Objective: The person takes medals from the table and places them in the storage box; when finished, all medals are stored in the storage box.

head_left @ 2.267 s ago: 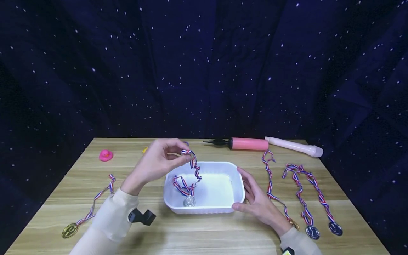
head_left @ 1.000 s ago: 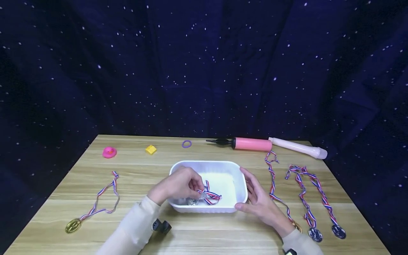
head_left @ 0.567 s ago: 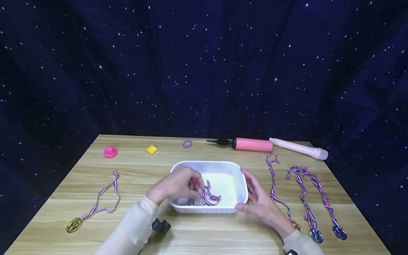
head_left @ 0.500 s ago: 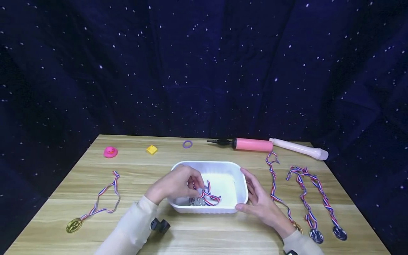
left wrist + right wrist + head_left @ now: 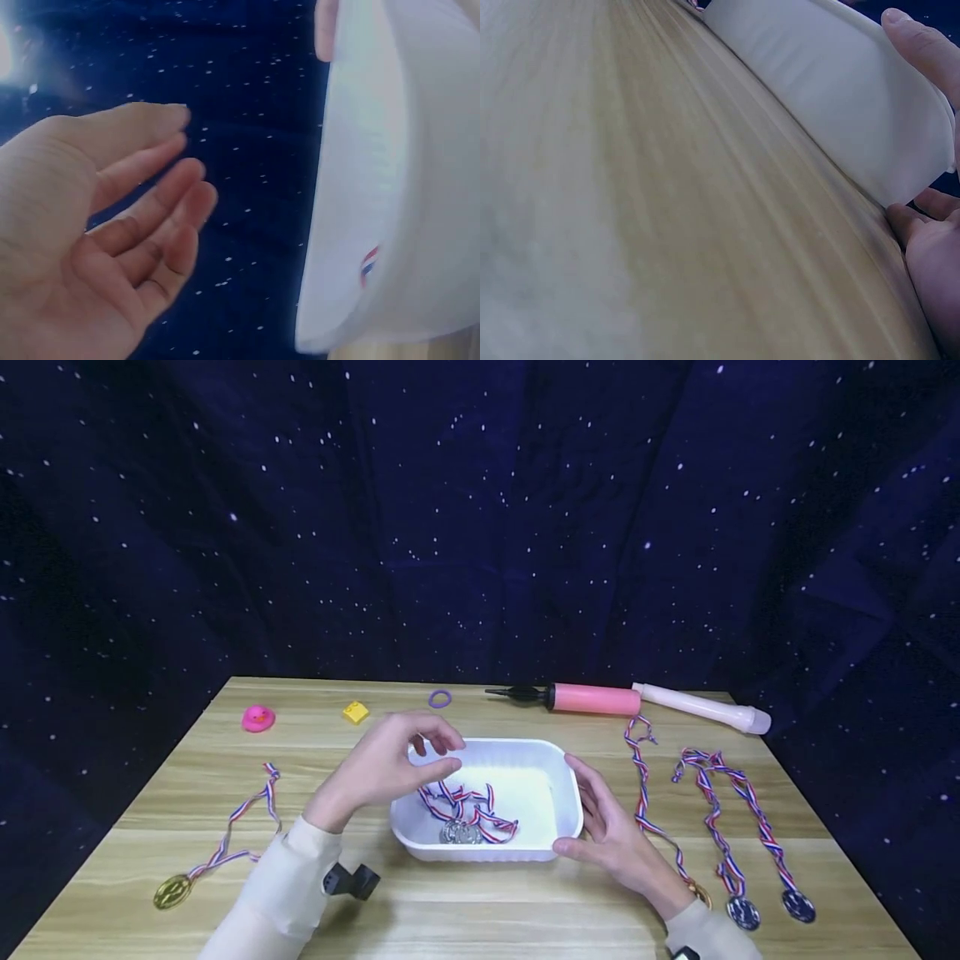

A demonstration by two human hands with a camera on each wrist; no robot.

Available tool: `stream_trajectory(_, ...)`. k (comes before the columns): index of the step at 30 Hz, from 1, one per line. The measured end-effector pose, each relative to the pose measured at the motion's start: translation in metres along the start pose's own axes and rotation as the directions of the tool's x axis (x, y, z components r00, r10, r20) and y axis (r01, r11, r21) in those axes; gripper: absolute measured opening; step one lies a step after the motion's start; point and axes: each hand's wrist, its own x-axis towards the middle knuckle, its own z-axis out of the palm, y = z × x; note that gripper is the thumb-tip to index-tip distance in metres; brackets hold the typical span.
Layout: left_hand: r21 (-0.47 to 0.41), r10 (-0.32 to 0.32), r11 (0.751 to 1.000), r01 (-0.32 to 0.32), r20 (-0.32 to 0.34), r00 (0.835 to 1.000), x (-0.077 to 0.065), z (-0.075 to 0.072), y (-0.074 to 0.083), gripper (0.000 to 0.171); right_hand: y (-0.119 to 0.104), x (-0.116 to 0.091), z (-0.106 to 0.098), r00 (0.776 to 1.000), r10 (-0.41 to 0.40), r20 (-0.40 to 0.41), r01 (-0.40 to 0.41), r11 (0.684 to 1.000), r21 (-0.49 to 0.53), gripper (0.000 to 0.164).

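Note:
A white plastic tub (image 5: 487, 853) stands at the middle of the table. Inside, toward its left, lie two silver medals (image 5: 461, 832) with tangled red, white and blue ribbons (image 5: 491, 822). My left hand (image 5: 386, 760) hovers over the tub's left rim, fingers relaxed and nothing between them; the left wrist view shows the bare palm (image 5: 112, 277). My right hand (image 5: 611, 831) holds the tub's right near corner, thumb on the front side and fingers round the right end. In the right wrist view, the thumb (image 5: 922, 45) lies against the tub wall.
A gold medal (image 5: 173, 891) lies at left. At right are another gold medal (image 5: 700, 893) and two silver medals (image 5: 742, 912). Along the back sit a pink rubber duck (image 5: 258, 718), yellow block (image 5: 356, 712), purple ring (image 5: 439, 698), pink hand pump (image 5: 596, 699) and pale tube (image 5: 701, 708).
My left hand lowered a silver medal and ribbon into the tub beside another, let go, and has risen up and left. My right hand stays at the tub's corner.

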Motion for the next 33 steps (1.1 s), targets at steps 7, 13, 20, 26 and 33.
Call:
stream_trajectory(7, -0.013, -0.006, 1.000, 0.004, -0.113, 0.994, -0.023, -0.033, 0.003, 0.037, -0.001, 0.001, 0.000, 1.000, 0.011, -0.011, -0.011, 1.000, -0.003, 0.112)
stream_trajectory(13, 0.043, 0.009, 0.999, -0.001, -0.201, 0.980, -0.055, -0.060, -0.002, 0.047, 0.002, 0.002, -0.001, 1.000, 0.000, -0.007, 0.000, 1.000, -0.010, 0.111)
stream_trajectory(20, -0.012, -0.003, 1.000, -0.001, -0.283, 0.959, -0.108, -0.083, -0.004, 0.062, 0.001, 0.003, -0.002, 1.000, -0.001, -0.015, 0.001, 1.000, -0.024, 0.111)
stream_trajectory(26, -0.046, -0.092, 0.996, 0.081, -0.300, 0.949, -0.150, -0.097, -0.016, 0.063, -0.001, 0.004, -0.002, 1.000, -0.008, -0.007, 0.007, 1.000, -0.009, 0.112)
stream_trajectory(33, -0.027, -0.156, 0.987, 0.156, -0.347, 0.925, -0.193, -0.096, -0.032, 0.068, 0.003, 0.001, -0.001, 1.000, 0.002, -0.013, -0.003, 1.000, -0.013, 0.112)
